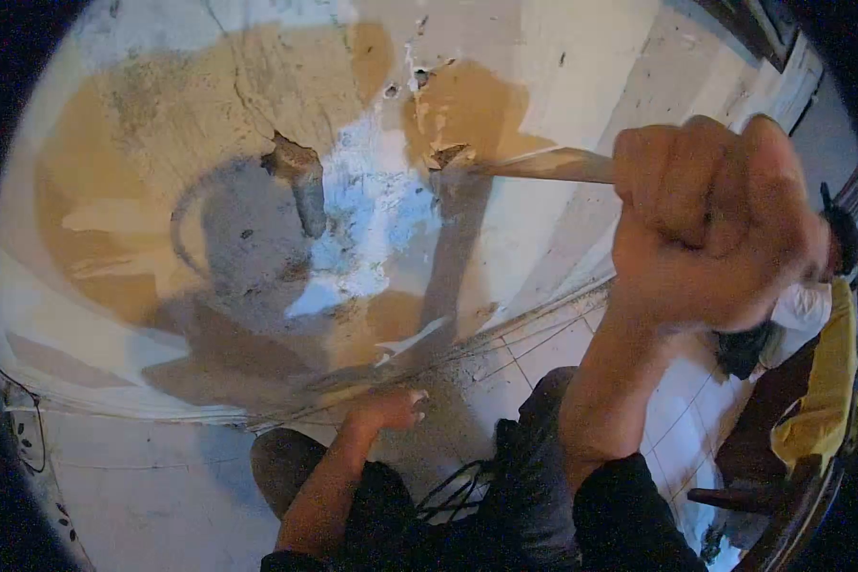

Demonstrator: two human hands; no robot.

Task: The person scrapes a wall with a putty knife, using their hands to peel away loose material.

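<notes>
My right hand [715, 219] is closed in a fist around a long, flat tool [553, 165], which looks like a scraper or blade. The tool points left, and its far end is at or close to a broken hole [451, 155] in the patchy wall [572, 86]. Whether the tip touches the wall is hard to tell. Low down near the foot of the wall, my left hand [391, 410] is held over my knees with its fingers curled. Anything in it is too small to make out. A larger chipped hole [296, 162] lies further left in the wall.
Tiled floor [553, 348] with dust and debris runs along the wall base. On the right are a yellow cloth [820, 400] and dark wooden furniture [753, 500]. A thin cable [38, 419] hangs at the far left. Shadows fall across the wall.
</notes>
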